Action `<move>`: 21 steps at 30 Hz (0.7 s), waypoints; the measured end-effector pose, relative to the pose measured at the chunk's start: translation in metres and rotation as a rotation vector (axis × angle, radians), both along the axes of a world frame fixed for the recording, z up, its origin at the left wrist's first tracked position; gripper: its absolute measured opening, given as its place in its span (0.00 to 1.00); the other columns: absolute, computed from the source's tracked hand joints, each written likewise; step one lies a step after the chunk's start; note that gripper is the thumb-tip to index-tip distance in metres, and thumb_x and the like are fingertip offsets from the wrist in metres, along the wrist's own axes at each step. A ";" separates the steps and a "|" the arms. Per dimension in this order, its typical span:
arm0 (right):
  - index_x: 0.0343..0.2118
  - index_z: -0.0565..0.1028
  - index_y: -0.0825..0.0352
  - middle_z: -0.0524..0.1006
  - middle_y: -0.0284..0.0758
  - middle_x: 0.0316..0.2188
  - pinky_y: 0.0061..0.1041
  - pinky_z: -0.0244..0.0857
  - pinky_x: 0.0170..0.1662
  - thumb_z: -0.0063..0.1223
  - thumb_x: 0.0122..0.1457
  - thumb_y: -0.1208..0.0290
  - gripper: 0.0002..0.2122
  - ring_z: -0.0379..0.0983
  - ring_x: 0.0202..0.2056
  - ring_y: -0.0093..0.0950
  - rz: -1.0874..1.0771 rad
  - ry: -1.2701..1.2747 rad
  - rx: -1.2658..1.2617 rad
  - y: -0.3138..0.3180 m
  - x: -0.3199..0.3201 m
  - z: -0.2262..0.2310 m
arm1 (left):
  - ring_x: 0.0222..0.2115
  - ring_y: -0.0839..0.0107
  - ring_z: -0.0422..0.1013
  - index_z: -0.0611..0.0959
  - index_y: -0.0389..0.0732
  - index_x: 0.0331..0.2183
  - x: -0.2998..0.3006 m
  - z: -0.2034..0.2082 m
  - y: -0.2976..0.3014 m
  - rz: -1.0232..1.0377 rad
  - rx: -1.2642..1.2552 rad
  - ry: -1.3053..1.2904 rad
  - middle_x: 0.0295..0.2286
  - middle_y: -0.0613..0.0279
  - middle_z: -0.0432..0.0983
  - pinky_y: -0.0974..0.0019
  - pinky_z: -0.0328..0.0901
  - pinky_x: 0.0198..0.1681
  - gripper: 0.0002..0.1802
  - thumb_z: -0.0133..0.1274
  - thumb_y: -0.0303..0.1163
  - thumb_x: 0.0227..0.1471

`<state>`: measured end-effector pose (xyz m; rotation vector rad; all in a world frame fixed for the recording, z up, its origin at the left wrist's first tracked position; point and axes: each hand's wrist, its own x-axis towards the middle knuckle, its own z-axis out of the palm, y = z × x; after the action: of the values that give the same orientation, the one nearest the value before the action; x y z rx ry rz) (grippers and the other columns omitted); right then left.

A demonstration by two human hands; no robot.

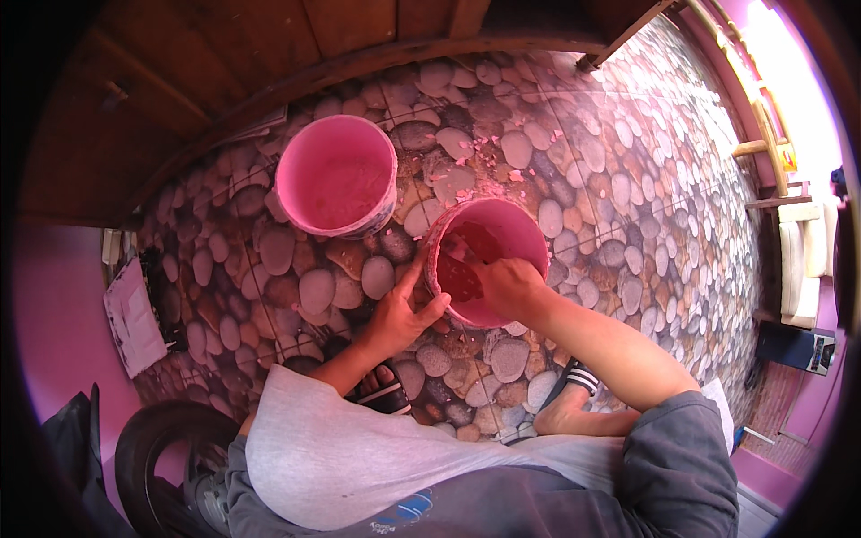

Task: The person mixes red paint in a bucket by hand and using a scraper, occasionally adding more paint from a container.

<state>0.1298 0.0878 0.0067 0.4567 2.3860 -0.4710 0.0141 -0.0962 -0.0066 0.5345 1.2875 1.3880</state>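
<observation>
Near bucket: the pink bucket [527, 235] stands on the pebble-patterned floor [628, 296], directly before the person and between the hands. Its mouth is tipped into view; whether the base sits flat cannot be told.
Left hand: the left hand [395, 316] is spread against the near left side of this bucket, thumb at the rim and forefinger along the outer wall. The placement probably steadies the wall against sideways force from inside.
Right hand: the right hand [509, 285] reaches over the near right rim, fingers curled, apparently gripping the flat tool [460, 249]. The handle is largely hidden by the fist.
Tool position: inside the mouth, toward the left wall, opposite the reaching arm; this angle likely gives access to that wall.
Contents: dark red patches [465, 283] show low in the bucket; wet or dry cannot be told.
Second bucket: another pink bucket [309, 163] stands upright to the far left, apart from the first, presumably clear of the working arm.
Debris: pink flakes [463, 195] lie scattered beyond the near bucket.
Feet: the sandalled left foot [384, 387] and right foot [574, 396] are set apart, likely for a stable low posture.
</observation>
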 end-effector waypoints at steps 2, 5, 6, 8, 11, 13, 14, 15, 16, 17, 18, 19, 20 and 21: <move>0.59 0.63 0.67 0.81 0.47 0.33 0.38 0.73 0.41 0.41 0.58 0.74 0.24 0.79 0.37 0.43 0.031 0.017 0.027 0.001 0.002 -0.005 | 0.38 0.74 0.73 0.48 0.45 0.66 0.000 -0.003 -0.001 -0.006 -0.006 -0.009 0.47 0.59 0.71 0.69 0.75 0.33 0.43 0.53 0.31 0.59; 0.58 0.64 0.69 0.81 0.45 0.33 0.37 0.73 0.39 0.42 0.58 0.74 0.23 0.80 0.37 0.41 0.077 0.023 0.038 0.001 0.001 -0.010 | 0.34 0.76 0.73 0.46 0.47 0.67 0.001 -0.008 0.000 0.009 0.005 -0.020 0.42 0.60 0.73 0.71 0.74 0.31 0.45 0.54 0.31 0.58; 0.58 0.64 0.69 0.81 0.45 0.33 0.37 0.73 0.39 0.42 0.58 0.74 0.23 0.80 0.37 0.41 0.079 0.025 0.040 0.001 0.001 -0.011 | 0.31 0.77 0.73 0.44 0.48 0.67 0.002 -0.009 0.000 0.029 0.022 -0.023 0.39 0.61 0.74 0.71 0.74 0.30 0.47 0.55 0.31 0.57; 0.57 0.65 0.70 0.81 0.43 0.32 0.36 0.73 0.38 0.43 0.58 0.73 0.23 0.80 0.36 0.39 0.194 0.035 0.195 -0.001 0.000 -0.010 | 0.31 0.77 0.73 0.45 0.48 0.67 -0.001 -0.009 0.000 0.020 -0.002 -0.025 0.39 0.61 0.74 0.71 0.74 0.30 0.46 0.55 0.31 0.57; 0.55 0.67 0.68 0.81 0.42 0.32 0.36 0.73 0.38 0.44 0.58 0.72 0.21 0.80 0.35 0.37 0.121 0.021 0.210 -0.002 -0.006 -0.006 | 0.32 0.77 0.73 0.47 0.47 0.67 -0.002 -0.005 0.002 0.021 -0.025 -0.035 0.38 0.61 0.75 0.70 0.75 0.31 0.45 0.55 0.31 0.57; 0.54 0.68 0.68 0.81 0.42 0.32 0.36 0.73 0.38 0.44 0.58 0.71 0.20 0.80 0.36 0.37 0.091 0.128 0.200 -0.004 -0.001 -0.013 | 0.32 0.77 0.74 0.48 0.46 0.66 0.000 -0.002 0.004 0.028 -0.020 -0.040 0.37 0.61 0.75 0.70 0.75 0.31 0.45 0.55 0.30 0.57; 0.54 0.68 0.68 0.81 0.42 0.32 0.36 0.73 0.39 0.44 0.58 0.71 0.20 0.80 0.36 0.38 0.076 0.184 0.187 -0.005 -0.002 -0.011 | 0.33 0.76 0.74 0.48 0.45 0.66 0.002 -0.002 0.003 0.057 -0.003 -0.045 0.38 0.61 0.75 0.69 0.75 0.32 0.44 0.55 0.30 0.57; 0.53 0.69 0.68 0.81 0.43 0.32 0.36 0.73 0.39 0.44 0.58 0.71 0.20 0.80 0.36 0.38 0.060 0.239 0.179 -0.005 -0.003 -0.007 | 0.33 0.76 0.74 0.48 0.45 0.66 0.003 -0.003 0.003 0.084 0.014 -0.050 0.38 0.61 0.75 0.69 0.76 0.33 0.44 0.54 0.30 0.57; 0.52 0.70 0.67 0.81 0.43 0.32 0.36 0.73 0.39 0.44 0.58 0.70 0.19 0.80 0.36 0.39 0.041 0.166 0.091 -0.003 -0.003 -0.002 | 0.33 0.76 0.74 0.48 0.45 0.66 0.002 -0.004 0.005 0.078 0.012 -0.044 0.38 0.61 0.75 0.69 0.76 0.33 0.44 0.54 0.30 0.57; 0.51 0.71 0.67 0.81 0.44 0.32 0.36 0.73 0.40 0.43 0.58 0.70 0.18 0.80 0.36 0.39 0.019 0.086 -0.007 -0.006 -0.003 0.004 | 0.34 0.75 0.74 0.48 0.45 0.66 0.002 -0.008 0.005 0.078 0.010 -0.054 0.39 0.60 0.75 0.69 0.76 0.33 0.43 0.54 0.29 0.57; 0.51 0.71 0.67 0.81 0.44 0.32 0.36 0.73 0.40 0.43 0.58 0.70 0.18 0.80 0.36 0.39 0.008 0.084 -0.016 -0.008 -0.003 0.007 | 0.35 0.75 0.74 0.48 0.44 0.66 0.003 -0.010 0.003 0.077 0.008 -0.064 0.40 0.60 0.74 0.69 0.76 0.34 0.43 0.54 0.29 0.58; 0.50 0.71 0.68 0.81 0.44 0.32 0.36 0.72 0.40 0.43 0.57 0.70 0.18 0.80 0.36 0.40 -0.007 0.086 -0.031 -0.011 -0.005 0.009 | 0.35 0.75 0.74 0.48 0.44 0.66 0.004 -0.011 0.002 0.067 -0.002 -0.066 0.40 0.60 0.74 0.69 0.76 0.34 0.43 0.54 0.29 0.58; 0.49 0.72 0.69 0.81 0.44 0.32 0.36 0.72 0.41 0.42 0.57 0.71 0.17 0.80 0.36 0.40 -0.022 0.090 -0.036 -0.011 -0.006 0.011 | 0.36 0.75 0.73 0.47 0.44 0.66 0.004 -0.010 0.002 0.084 0.016 -0.061 0.41 0.59 0.74 0.69 0.76 0.34 0.44 0.53 0.29 0.58; 0.49 0.72 0.69 0.81 0.44 0.32 0.36 0.72 0.41 0.42 0.57 0.71 0.17 0.80 0.36 0.40 -0.031 0.091 -0.036 -0.012 -0.006 0.010 | 0.37 0.75 0.73 0.47 0.45 0.66 0.003 -0.009 0.002 0.102 0.035 -0.056 0.42 0.59 0.73 0.69 0.76 0.34 0.44 0.53 0.29 0.57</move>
<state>0.1237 0.0754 0.0169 0.4658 2.4561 -0.5587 0.0174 -0.0937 -0.0159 0.4558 1.2618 1.5022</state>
